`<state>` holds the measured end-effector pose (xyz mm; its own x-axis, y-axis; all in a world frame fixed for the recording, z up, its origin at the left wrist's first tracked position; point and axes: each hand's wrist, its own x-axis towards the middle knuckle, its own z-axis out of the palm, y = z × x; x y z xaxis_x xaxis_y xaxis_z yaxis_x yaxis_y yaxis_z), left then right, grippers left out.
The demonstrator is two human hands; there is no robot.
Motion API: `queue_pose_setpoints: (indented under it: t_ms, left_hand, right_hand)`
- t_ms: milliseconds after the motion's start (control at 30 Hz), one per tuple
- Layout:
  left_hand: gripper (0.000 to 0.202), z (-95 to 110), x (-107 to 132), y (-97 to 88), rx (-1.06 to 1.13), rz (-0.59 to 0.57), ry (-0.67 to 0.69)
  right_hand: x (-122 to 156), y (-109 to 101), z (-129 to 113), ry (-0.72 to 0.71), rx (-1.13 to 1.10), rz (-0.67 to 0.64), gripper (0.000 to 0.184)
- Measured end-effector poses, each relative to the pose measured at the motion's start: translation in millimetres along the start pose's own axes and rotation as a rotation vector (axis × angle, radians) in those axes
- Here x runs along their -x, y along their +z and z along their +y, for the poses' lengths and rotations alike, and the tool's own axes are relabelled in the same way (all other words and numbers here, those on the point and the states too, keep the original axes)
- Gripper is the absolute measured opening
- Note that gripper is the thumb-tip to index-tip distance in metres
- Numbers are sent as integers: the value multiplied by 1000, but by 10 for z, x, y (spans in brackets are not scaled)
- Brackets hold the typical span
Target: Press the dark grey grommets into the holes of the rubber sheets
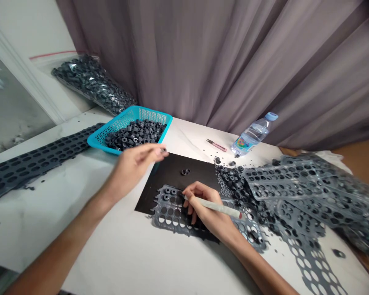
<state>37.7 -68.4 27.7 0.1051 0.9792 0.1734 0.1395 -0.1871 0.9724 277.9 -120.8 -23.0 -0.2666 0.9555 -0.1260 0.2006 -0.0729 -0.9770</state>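
My left hand [138, 164] is closed in a pinch just in front of the blue basket [94, 141]. A small dark rubber piece [163, 150] shows between its fingertips. My right hand [204, 205] grips a pale pen-like tool [221, 207] with a reddish rear end; its working tip is hidden by the fingers. Beneath that hand lies a grey perforated rubber sheet [164, 223], partly on a black mat [160, 176]. Several ring-shaped pieces sit in the sheet's upper left corner. Two loose rings [185, 172] rest on the mat beyond it.
Black pieces fill the basket and a clear bag [92, 82] behind it. Another perforated strip [46, 157] lies at left. To the right are piled perforated sheets [283, 180] and loose bits. Pink thread snips [217, 145] and a water bottle [253, 133] stand near the curtain.
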Motion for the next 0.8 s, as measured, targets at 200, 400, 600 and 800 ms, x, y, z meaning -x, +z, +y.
queue_pose_setpoints:
  t_ms: [200, 400, 600, 800]
  left_hand:
    - [35, -42, -349, -557, -771, 344, 308]
    - [27, -65, -204, -357, -752, 91, 433]
    - [18, -57, 52, 62, -750, -485, 414]
    - [13, -154, 95, 148, -774, -587, 456]
  right_hand:
    - [-55, 27, -25, -59, 26, 1, 9]
    - [-78, 12, 13, -50, 31, -28, 9]
    - [-86, 17, 17, -40, -2, -27, 12]
    - [-88, 21, 14, -42, 28, -35, 18]
